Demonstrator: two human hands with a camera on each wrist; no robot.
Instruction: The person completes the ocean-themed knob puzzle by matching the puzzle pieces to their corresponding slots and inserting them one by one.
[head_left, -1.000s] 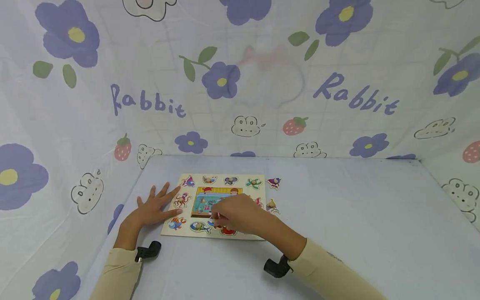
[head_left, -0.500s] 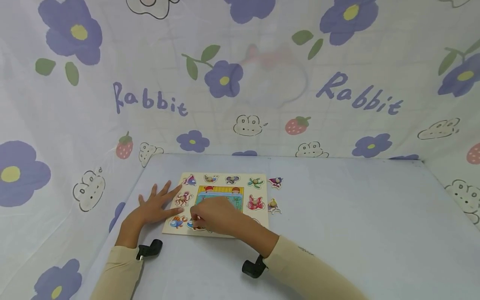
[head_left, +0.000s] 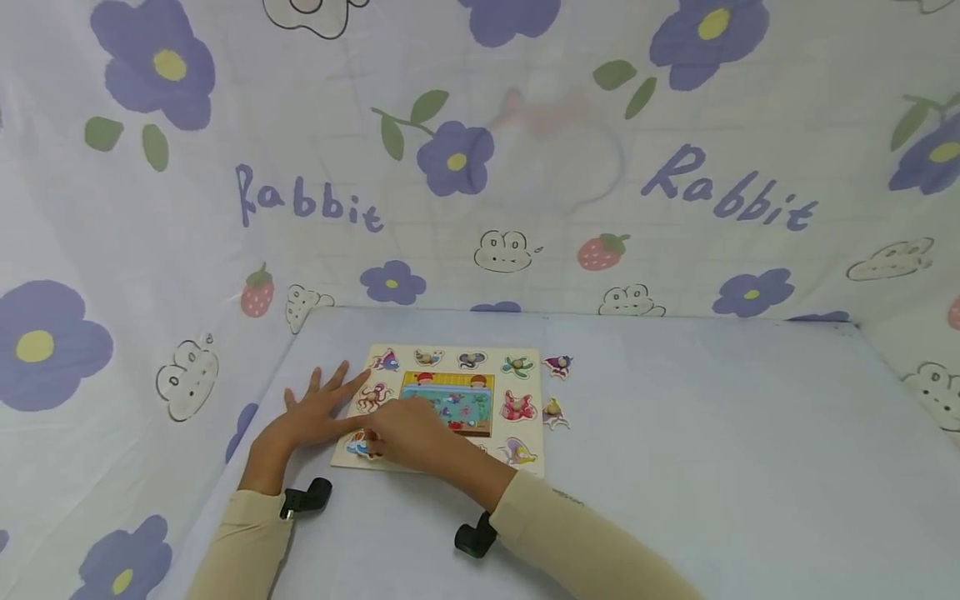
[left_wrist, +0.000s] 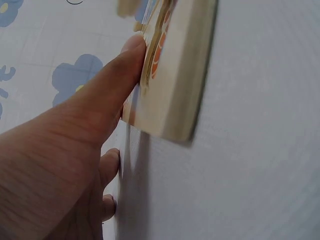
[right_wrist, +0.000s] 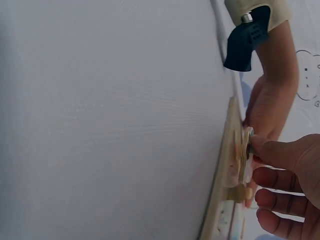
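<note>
A wooden peg puzzle board (head_left: pixel 450 352) with sea animals around a fish-tank picture lies on the table. My left hand (head_left: pixel 311 417) rests with spread fingers at its left edge, and the thumb (left_wrist: pixel 117 75) lies along the board in the left wrist view. My right hand (head_left: pixel 411 435) pinches a knobbed puzzle piece (right_wrist: pixel 245 157) between thumb and fingers. That piece sits close over the lower-left corner of the board, where a blue, hermit-crab-like picture (head_left: pixel 358 447) shows beside the fingertips. The right hand hides much of the bottom row.
Two loose pieces, a purple fish (head_left: pixel 558 364) and a yellow-and-white one (head_left: pixel 553 412), lie at the right edge of the board. A printed cloth (head_left: pixel 532 250) hangs behind the table (head_left: pixel 712 442). Black cameras (head_left: pixel 476 537) sit on both wrists.
My right hand has moved left along the bottom row to the lower-left corner, piece in its fingers, uncovering the board's right side. My left hand stays at the left edge.
</note>
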